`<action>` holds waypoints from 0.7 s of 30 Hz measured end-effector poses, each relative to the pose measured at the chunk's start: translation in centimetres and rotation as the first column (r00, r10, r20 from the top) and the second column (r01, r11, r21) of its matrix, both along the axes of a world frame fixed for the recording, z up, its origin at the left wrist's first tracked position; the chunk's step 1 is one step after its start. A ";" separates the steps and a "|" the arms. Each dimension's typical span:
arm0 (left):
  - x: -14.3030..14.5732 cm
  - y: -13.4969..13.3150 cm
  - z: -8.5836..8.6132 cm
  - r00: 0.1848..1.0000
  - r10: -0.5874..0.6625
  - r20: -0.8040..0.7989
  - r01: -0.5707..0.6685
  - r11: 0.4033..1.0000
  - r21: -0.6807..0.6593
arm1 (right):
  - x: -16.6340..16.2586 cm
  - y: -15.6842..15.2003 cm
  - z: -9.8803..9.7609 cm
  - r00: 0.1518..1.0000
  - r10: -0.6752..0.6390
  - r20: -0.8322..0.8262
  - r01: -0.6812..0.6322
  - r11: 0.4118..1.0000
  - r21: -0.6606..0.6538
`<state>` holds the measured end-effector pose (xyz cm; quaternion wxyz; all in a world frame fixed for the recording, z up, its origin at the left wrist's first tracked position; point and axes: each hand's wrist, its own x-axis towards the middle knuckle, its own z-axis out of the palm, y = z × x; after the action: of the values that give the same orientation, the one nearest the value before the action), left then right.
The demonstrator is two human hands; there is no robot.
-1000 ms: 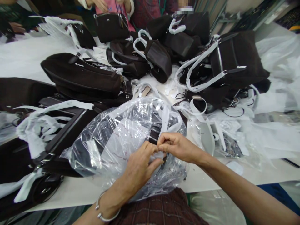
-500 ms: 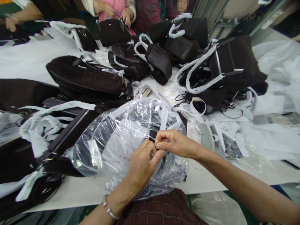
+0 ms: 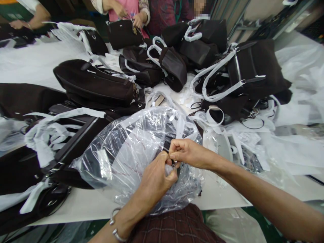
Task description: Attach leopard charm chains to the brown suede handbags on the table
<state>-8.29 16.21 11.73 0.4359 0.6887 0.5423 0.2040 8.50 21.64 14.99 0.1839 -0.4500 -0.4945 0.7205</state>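
Note:
A dark handbag in a clear plastic bag [image 3: 108,168] lies in front of me, with a printed white sheet [image 3: 134,155] showing through the plastic. Over its right part, my left hand [image 3: 158,173] and my right hand [image 3: 186,153] meet with fingertips almost touching. Both are closed in a pinch. A small shiny metal fitting [image 3: 174,164] shows between them, its exact kind hidden by the fingers. White-wrapped handles [image 3: 180,126] stick up just beyond my right hand.
Dark handbags with white-wrapped handles crowd the table: a long one [image 3: 96,81] at left, one [image 3: 255,67] at right, several behind. Clear plastic and white sheets [image 3: 296,148] lie at right. Across the table, a person's hands [image 3: 139,18] hold a handbag.
My left thumb has shifted away from the right fingertips, and the metal fitting between my hands is now visible. The whole view has shifted slightly.

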 end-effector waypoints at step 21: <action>-0.1 1.2 0.8 0.998 -0.020 0.068 0.016 0.998 0.054 | -0.4 -0.1 0.4 0.993 -0.104 0.053 0.100 0.992 0.074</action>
<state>-8.35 17.40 12.50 0.4376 0.6975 0.5153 0.2377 8.09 21.53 15.42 0.2222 -0.4883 -0.5011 0.6791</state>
